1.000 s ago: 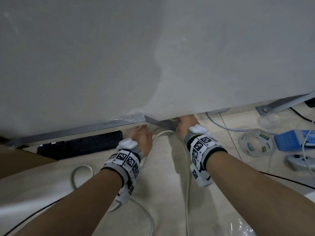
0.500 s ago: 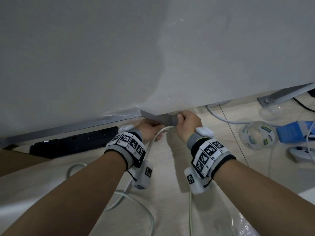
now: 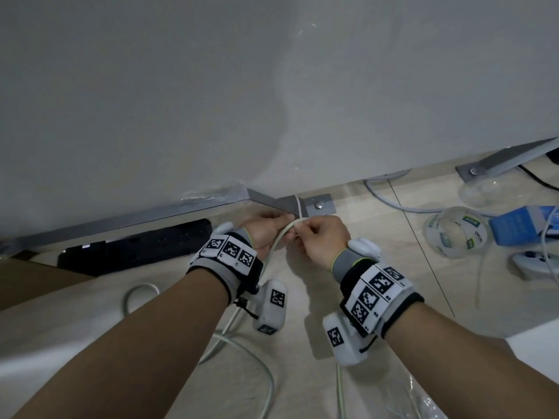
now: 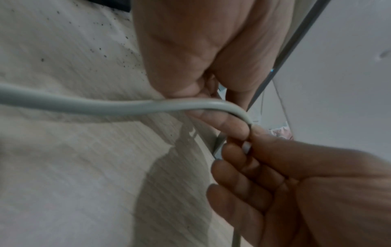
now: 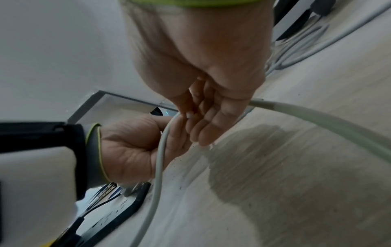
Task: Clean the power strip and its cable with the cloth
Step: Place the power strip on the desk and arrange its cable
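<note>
Far left, the black power strip (image 3: 136,247) lies on the floor under the edge of the white desk (image 3: 272,101), well apart from both hands and untouched. Moving in, the left hand (image 3: 266,234) has its fingers curled round the pale grey cable (image 3: 279,237), holding it up off the floor just where it bends. Right beside it, almost touching, the right hand (image 3: 320,240) pinches the same cable at the bend, close under the metal desk bracket (image 3: 314,204), where a thin white tie (image 3: 299,205) seems to loop round the bracket, though the view there is too small to be sure. Further right sit a roll of clear tape (image 3: 456,234) and a blue box (image 3: 520,225). No cloth shows in any view, so my read is that the wiping proper is not under way; strip and cable both look left to do.
</note>
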Tool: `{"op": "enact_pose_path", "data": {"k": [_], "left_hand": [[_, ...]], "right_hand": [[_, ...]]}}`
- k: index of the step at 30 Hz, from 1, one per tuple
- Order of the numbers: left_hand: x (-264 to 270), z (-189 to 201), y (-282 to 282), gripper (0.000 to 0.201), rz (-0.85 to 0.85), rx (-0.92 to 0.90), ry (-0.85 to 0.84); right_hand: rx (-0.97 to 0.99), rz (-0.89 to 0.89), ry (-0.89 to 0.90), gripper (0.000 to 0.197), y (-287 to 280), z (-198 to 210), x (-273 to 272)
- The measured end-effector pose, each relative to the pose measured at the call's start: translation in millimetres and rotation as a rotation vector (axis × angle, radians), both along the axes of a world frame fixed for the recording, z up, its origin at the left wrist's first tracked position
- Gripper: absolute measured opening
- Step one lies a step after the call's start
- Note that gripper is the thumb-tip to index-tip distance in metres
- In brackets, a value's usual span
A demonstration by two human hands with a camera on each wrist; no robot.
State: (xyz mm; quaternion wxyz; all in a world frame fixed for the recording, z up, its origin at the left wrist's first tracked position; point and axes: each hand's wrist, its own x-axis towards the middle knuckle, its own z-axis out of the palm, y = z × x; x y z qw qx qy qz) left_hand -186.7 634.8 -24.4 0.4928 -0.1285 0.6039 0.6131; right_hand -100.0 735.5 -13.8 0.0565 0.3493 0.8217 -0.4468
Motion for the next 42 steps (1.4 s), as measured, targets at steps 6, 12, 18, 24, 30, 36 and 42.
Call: {"op": "enact_pose_path", "data": {"k": [6, 12, 18, 24, 30, 36, 42], "left_hand": [[11, 10, 2, 0.025, -0.048, -0.202, 0.298], [43, 14, -12, 0.009, 0.043, -0.252, 0.729], [40, 24, -26, 0.037, -0.413, -0.417, 1.350], [20, 24, -15, 0.035, -0.729, -0.611, 1.459], [19, 19, -9, 0.020, -0.716, -0.642, 1.446], [20, 19, -11, 0.023, -0.733, -0.650, 1.426], [22, 21, -10, 0.025, -0.735, -0.658, 1.405]], "right_hand": [[0.124, 0.116, -0.010, 0.020, 8, 15, -2], [-0.158, 0.122, 0.067, 0.031, 25, 22, -5], [-0.299, 0.121, 0.053, 0.018, 30, 26, -12], [-0.380, 0.130, 0.057, 0.024, 33, 24, -12], [-0.445, -0.023, 0.113, 0.022, 39, 18, -6], [-0.463, -0.142, 0.162, 0.022, 35, 24, -9], [-0.574, -0.179, 0.124, 0.023, 29, 25, -8]]}}
